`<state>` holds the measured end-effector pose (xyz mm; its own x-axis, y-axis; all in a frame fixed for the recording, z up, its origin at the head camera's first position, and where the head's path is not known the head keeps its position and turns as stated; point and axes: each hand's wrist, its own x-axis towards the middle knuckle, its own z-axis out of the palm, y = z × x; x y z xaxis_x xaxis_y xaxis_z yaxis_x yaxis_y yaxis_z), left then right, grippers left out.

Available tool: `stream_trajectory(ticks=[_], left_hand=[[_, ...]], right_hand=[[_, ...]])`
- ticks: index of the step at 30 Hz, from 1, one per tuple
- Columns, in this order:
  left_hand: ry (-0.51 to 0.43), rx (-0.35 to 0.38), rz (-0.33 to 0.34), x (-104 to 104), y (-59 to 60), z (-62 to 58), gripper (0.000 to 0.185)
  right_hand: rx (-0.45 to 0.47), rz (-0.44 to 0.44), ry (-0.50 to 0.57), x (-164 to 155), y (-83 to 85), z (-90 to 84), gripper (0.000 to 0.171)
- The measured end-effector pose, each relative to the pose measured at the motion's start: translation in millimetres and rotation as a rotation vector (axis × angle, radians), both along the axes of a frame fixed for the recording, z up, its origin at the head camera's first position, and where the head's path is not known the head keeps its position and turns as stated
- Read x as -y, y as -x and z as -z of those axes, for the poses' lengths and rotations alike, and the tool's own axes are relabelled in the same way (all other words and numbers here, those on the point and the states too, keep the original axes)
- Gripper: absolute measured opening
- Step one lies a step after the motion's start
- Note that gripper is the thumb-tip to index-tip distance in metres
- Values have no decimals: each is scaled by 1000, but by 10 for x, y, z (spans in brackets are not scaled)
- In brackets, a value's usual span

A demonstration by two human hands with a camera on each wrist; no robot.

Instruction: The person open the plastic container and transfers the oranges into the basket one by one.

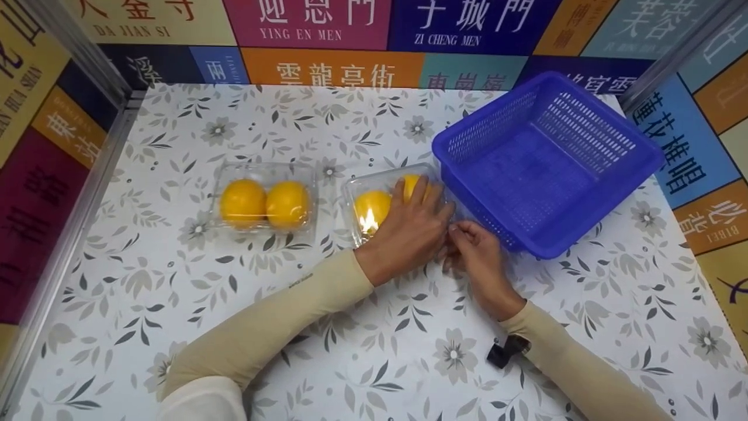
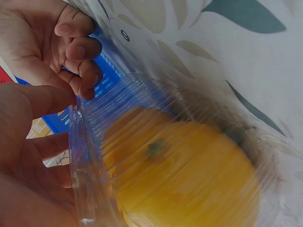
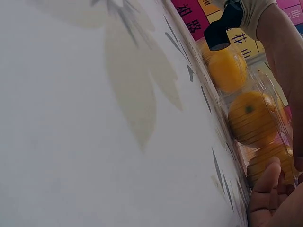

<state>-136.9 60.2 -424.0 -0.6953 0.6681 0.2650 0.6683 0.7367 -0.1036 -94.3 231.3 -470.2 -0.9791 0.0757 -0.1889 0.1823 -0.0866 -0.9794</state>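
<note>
Two oranges (image 1: 372, 209) lie inside a clear plastic box (image 2: 85, 189) in the middle of the table. My left hand (image 1: 412, 225) rests over the box's top with its fingers stretched out, covering part of the right-hand orange. At the box's near right corner is my right hand (image 1: 479, 260), its thumb and forefinger pinching the plastic edge. The left wrist view has the right hand's curled fingers (image 2: 87, 71) beside that corner. Low in the right wrist view, the right thumb (image 3: 267, 177) stands in front of an orange (image 3: 253, 118) in the box.
A second clear box (image 1: 263, 225) with two oranges sits to the left. Close on the right stands a blue perforated basket (image 1: 543, 175), tilted at an angle to the table. A flower-patterned cloth (image 1: 350, 362) covers the table, and printed panels (image 1: 327, 64) wall its back and sides.
</note>
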Motion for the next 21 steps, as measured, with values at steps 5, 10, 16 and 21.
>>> stream_trajectory(ticks=[5,10,16,21], left_hand=[[-12,24,-1,-16,-1,-21,62],[-9,37,-11,-32,17,-28,54],[7,10,5,-46,29,-15,53],[19,7,15,-52,21,-28,49]], right_hand=[[17,15,5,9,6,-1,19],[13,7,21,12,4,-5,18],[10,14,37,13,4,9,17],[12,29,57,22,4,20,17]])
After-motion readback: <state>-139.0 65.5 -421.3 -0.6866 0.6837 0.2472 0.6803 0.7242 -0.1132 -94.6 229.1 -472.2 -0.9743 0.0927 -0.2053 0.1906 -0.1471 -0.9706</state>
